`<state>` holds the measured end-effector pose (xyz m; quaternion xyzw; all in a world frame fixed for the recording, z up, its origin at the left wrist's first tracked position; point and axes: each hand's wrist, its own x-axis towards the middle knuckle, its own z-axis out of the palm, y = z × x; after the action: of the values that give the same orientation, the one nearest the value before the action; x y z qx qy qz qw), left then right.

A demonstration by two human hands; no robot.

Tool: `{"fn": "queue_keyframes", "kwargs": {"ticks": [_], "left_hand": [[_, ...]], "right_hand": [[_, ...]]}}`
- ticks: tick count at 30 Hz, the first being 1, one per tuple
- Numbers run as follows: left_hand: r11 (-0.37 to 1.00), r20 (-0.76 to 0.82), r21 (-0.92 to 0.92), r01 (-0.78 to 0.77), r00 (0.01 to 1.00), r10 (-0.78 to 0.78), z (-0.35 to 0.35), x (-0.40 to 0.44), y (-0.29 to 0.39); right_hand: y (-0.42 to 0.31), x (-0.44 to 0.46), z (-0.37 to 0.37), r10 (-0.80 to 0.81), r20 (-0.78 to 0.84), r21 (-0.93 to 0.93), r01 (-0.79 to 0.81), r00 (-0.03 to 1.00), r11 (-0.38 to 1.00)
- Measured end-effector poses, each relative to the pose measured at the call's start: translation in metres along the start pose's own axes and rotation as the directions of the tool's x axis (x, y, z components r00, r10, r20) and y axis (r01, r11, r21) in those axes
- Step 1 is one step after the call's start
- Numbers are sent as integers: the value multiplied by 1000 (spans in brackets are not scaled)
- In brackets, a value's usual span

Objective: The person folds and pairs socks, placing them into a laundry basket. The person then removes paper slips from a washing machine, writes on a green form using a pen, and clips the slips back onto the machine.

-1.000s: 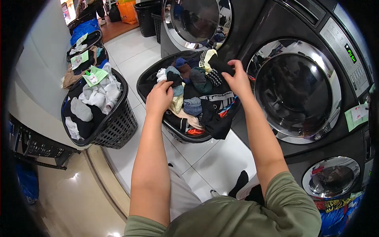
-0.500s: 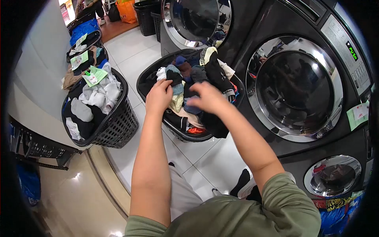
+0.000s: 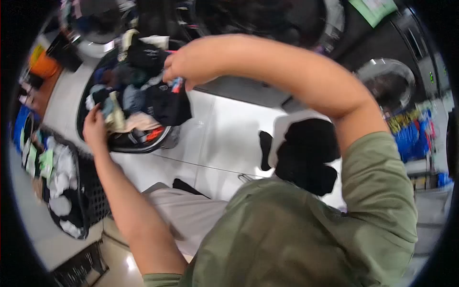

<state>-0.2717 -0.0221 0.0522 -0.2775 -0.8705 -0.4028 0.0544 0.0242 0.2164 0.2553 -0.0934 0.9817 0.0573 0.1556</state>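
A black laundry basket (image 3: 119, 149) stands at the upper left, heaped with mixed clothes. At its left side my left hand (image 3: 94, 128) is against the rim and pale clothing, its fingertips too blurred to show a grip. Over the right side is my right hand (image 3: 184, 64), its curled fingers and thumb apart. Just below it are a blue-and-red cloth (image 3: 177, 85) and a black garment (image 3: 169, 105) draped over the rim. Grey-blue (image 3: 134, 99) and peach (image 3: 139, 122) pieces lie in the heap.
Another basket (image 3: 98, 196) with white and dark clothes and green tags is at the left. Dark front-loading machines (image 3: 267, 21) line the top. A black stool-like shape (image 3: 308, 155) is near my legs. Blue bags (image 3: 409, 141) lie at the right.
The view has swung right, shifting the baskets left in the picture. My right hand has moved from the middle of the heap to its right side. My left hand remains by the left rim.
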Motion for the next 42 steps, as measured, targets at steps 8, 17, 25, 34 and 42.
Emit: {"fn": "queue_keyframes", "kwargs": {"ticks": [8, 17, 25, 34, 42], "left_hand": [[988, -42, 46, -145, 988, 147, -5, -2, 2], [736, -241, 69, -674, 705, 668, 10, -98, 198], [464, 310, -576, -673, 346, 886, 84, -285, 329], [587, 450, -649, -484, 378, 809, 100, -325, 329], [860, 545, -380, -341, 669, 505, 139, -280, 253]], "right_hand": [[-54, -318, 26, 573, 130, 166, -588, 809, 792], [-166, -383, 201, 852, -286, 578, -631, 438, 518], [-147, -415, 189, 882, -411, 836, -291, 230, 465], [97, -446, -112, 340, -903, 425, -428, -262, 798], [247, -454, -252, 484, -741, 672, -507, -466, 540]]}}
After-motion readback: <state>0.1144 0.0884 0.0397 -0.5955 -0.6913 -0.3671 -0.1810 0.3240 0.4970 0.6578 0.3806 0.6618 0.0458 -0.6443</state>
